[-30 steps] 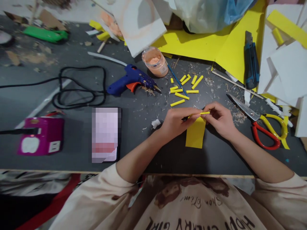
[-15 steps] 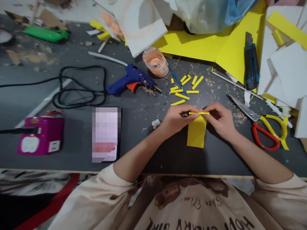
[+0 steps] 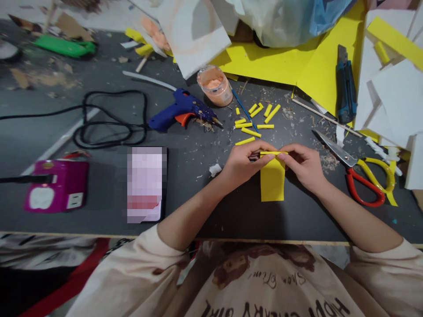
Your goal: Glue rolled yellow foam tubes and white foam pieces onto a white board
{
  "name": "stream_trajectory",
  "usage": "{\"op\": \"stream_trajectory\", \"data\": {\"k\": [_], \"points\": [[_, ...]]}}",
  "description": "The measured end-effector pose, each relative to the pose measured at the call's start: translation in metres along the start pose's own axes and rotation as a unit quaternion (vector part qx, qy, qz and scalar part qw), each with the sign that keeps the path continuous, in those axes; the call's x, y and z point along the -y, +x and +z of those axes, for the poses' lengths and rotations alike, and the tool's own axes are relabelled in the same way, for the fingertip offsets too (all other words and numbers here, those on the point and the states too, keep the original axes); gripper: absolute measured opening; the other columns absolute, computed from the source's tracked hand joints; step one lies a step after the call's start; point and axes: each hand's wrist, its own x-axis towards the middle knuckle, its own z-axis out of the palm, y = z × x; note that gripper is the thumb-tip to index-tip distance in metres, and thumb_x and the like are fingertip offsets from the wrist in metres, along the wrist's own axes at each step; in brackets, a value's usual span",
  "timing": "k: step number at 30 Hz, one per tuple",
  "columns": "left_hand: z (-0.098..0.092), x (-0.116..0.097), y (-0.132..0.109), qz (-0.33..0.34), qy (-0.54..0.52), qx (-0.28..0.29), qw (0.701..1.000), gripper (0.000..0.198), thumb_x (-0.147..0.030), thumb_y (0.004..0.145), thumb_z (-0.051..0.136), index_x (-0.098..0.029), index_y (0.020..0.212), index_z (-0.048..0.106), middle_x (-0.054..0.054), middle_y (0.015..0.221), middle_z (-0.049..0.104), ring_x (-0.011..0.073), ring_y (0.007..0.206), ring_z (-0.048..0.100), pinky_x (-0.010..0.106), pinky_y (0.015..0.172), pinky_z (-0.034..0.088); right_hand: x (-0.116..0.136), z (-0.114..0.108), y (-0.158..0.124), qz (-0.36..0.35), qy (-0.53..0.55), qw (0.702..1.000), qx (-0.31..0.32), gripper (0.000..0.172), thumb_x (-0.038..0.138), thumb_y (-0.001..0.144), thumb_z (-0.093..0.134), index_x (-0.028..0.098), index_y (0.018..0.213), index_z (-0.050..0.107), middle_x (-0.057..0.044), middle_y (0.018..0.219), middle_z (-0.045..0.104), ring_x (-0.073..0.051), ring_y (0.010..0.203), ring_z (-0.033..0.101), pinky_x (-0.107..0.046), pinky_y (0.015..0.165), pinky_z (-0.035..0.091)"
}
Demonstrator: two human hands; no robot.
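Observation:
A strip of yellow paper [image 3: 272,180] hangs toward me, its far edge rolled into a thin tube. My left hand [image 3: 246,160] pinches the left end of that rolled edge between thumb and fingers. At the right end, my right hand [image 3: 299,163] grips the same edge, thumb against the roll. Just beyond my hands lie several short yellow paper rolls [image 3: 251,132], some against a thin blue stick [image 3: 243,105]. Scissors [image 3: 353,167] with a red and a yellow handle rest to the right of my right hand.
A blue glue gun [image 3: 185,110] and an open jar [image 3: 215,88] of peach-coloured material stand beyond my left hand. A phone [image 3: 145,185] and a purple box [image 3: 56,187] with a cable are at left. A utility knife [image 3: 346,88] lies on yellow sheet [image 3: 264,61] at the back right.
The loose end of the yellow paper has swung slightly right and now hangs straighter. Both hands keep their pinch on the rolled edge, with the fingers shifted a little.

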Motion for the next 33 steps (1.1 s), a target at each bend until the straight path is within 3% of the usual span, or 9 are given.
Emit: {"op": "stream_trajectory", "data": {"k": [12, 26, 33], "points": [[-0.0024, 0.0001, 0.0018, 0.004, 0.007, -0.003, 1.000, 0.021, -0.034, 0.086, 0.060, -0.018, 0.087, 0.073, 0.002, 0.084, 0.075, 0.0114, 0.073, 0.067, 0.018, 0.066, 0.050, 0.0015, 0.0005, -0.0007, -0.008, -0.010, 1.000, -0.017, 0.027, 0.047, 0.080, 0.068, 0.021, 0.076, 0.070, 0.001, 0.067, 0.068, -0.009, 0.050, 0.054, -0.023, 0.049, 0.044], [-0.0012, -0.0043, -0.0003, 0.042, 0.009, -0.016, 0.999, 0.017, -0.025, 0.086, 0.057, -0.015, 0.080, 0.070, -0.001, 0.077, 0.073, 0.0075, 0.069, 0.063, 0.014, 0.064, 0.046, 0.0053, 0.0005, -0.0033, -0.023, -0.039, 0.999, -0.001, 0.029, 0.045, 0.085, 0.062, 0.019, 0.072, 0.066, 0.003, 0.057, 0.060, -0.008, 0.044, 0.052, -0.021, 0.045, 0.040], [0.0018, 0.0009, -0.0009, 0.060, -0.002, -0.025, 0.998, 0.014, -0.028, 0.083, 0.064, -0.015, 0.078, 0.068, -0.002, 0.074, 0.071, 0.0065, 0.062, 0.059, 0.014, 0.057, 0.043, 0.0016, 0.0004, -0.0046, -0.051, -0.081, 0.995, 0.003, 0.025, 0.040, 0.087, 0.061, 0.019, 0.074, 0.066, 0.002, 0.063, 0.062, -0.009, 0.051, 0.054, -0.023, 0.052, 0.041]]}}
